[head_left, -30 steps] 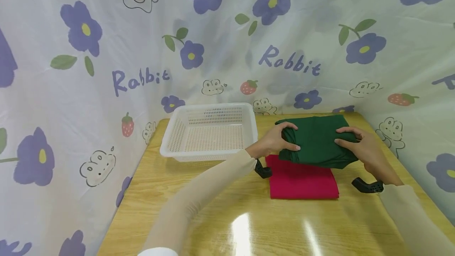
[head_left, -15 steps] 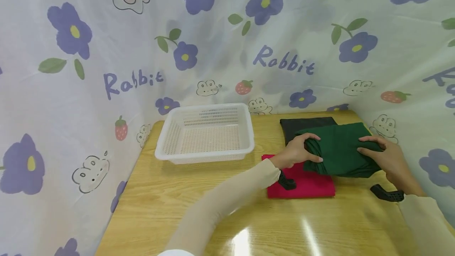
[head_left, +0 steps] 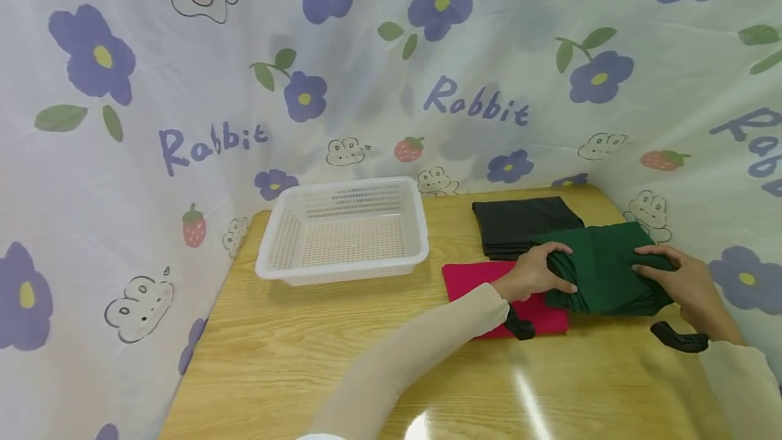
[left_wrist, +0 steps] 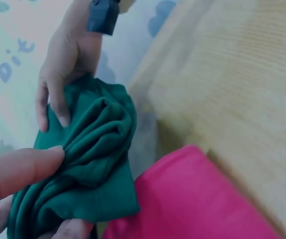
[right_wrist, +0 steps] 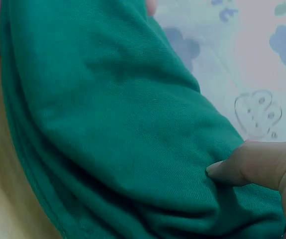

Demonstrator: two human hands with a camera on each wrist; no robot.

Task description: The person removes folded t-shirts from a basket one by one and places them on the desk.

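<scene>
A folded dark green cloth is held up between both hands at the right of the table. My left hand grips its left end, thumb on top and fingers underneath, as the left wrist view shows. The right hand grips the opposite end, its thumb pressing into the green fabric in the right wrist view. Several layered folds show at the cloth's end in the left wrist view. A folded red cloth lies partly beneath my left hand and the green cloth. Behind them lies a folded black cloth, its near right corner covered.
A white perforated plastic basket stands on the wooden table at the back left. A printed curtain borders the back and both sides of the table.
Both hands have carried the green cloth right and slightly nearer, uncovering the black cloth behind it. The head view has turned a little to the right.
</scene>
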